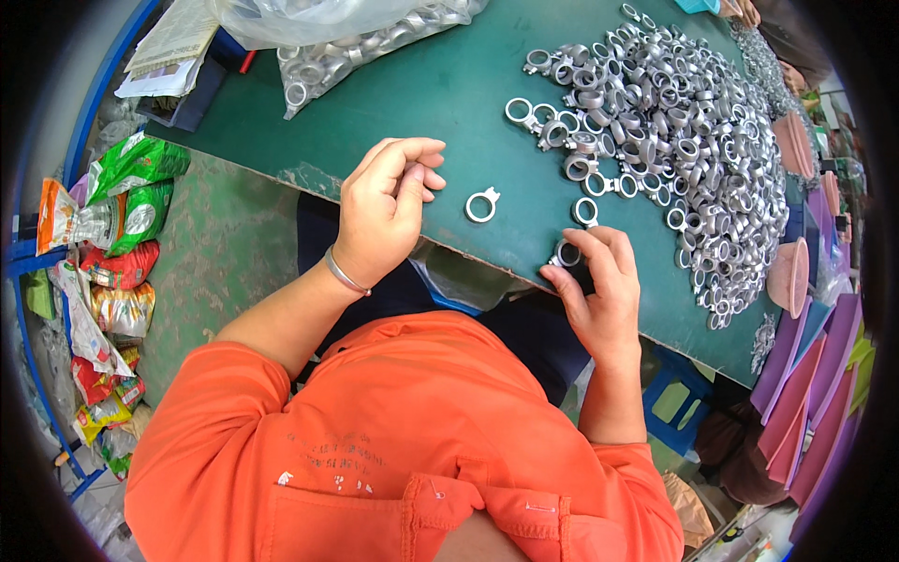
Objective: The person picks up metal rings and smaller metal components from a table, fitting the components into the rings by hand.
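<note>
My right hand (604, 290) is at the table's near edge, thumb and forefinger closed on a small silver metal ring (567, 253) with a lug. Just beyond those fingertips lies another metal ring (585, 223). Between my hands a single lugged metal ring (469, 210) rests flat on the green table (431, 117). My left hand (384, 201) hovers over the table edge, fingers loosely bent and apart from the thumb, with nothing visible in it. A large pile of the same rings (655, 122) spreads across the right side of the table.
At the back left stands a clear plastic bag (351, 56) of rings beside a dark blue bin (195, 98) with papers. Pink bowls (789, 276) line the right edge. Coloured packets (122, 262) hang at far left. Another person's hand (740, 11) shows at top right.
</note>
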